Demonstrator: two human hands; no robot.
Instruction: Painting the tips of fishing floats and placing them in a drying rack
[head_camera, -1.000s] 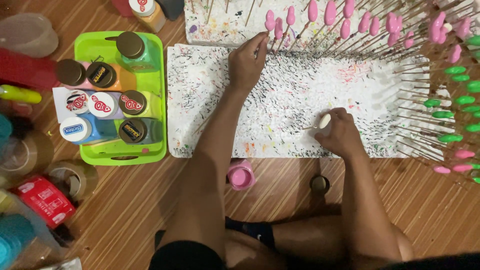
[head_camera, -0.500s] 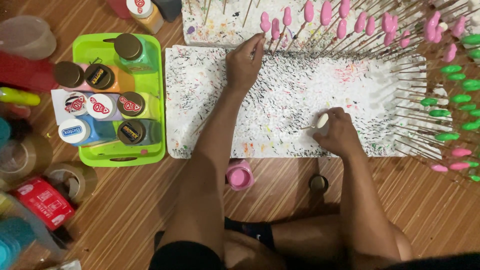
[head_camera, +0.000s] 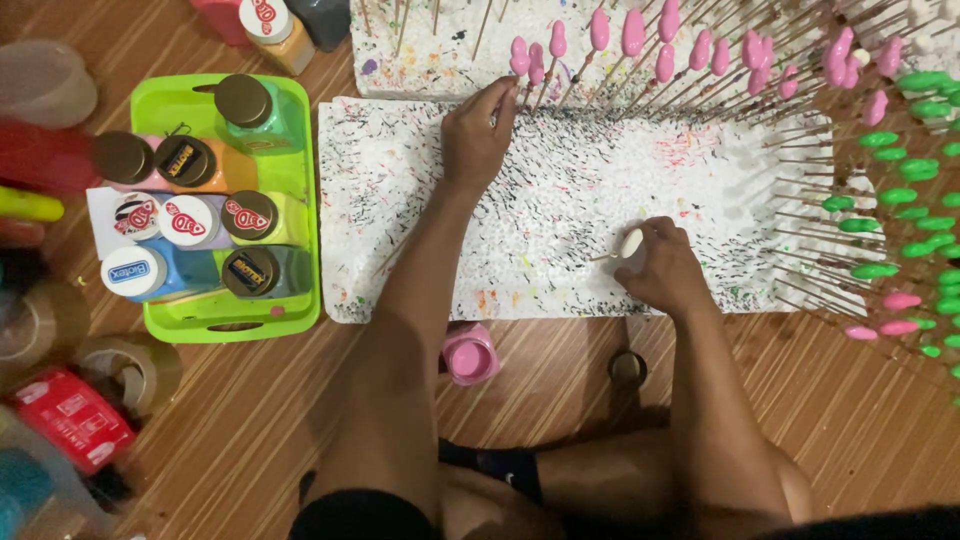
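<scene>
- The right hand is pinching a small cream oval piece between fingertips and thumb, closed on it; the piece is sitting on a thin wooden stick whose tip is showing to its left, over the middle of the paint-speckled white foam board, nearer its right edge.
- The left hand is resting at the board's far edge; its fingers are closing round the stick of a pink-tipped skewer standing there.
- The piece is looking light and hard, probably unpainted and dry, so a two-finger pinch on its sides seems right; the stick is looking thin and likely to snap if bent.
- The painted pink and green pieces along the right edge are likely wet; they are best taken by the stick.
- A green tray of paint bottles is lying beside the board's left edge; a pink jar is standing just off its near edge.
</scene>
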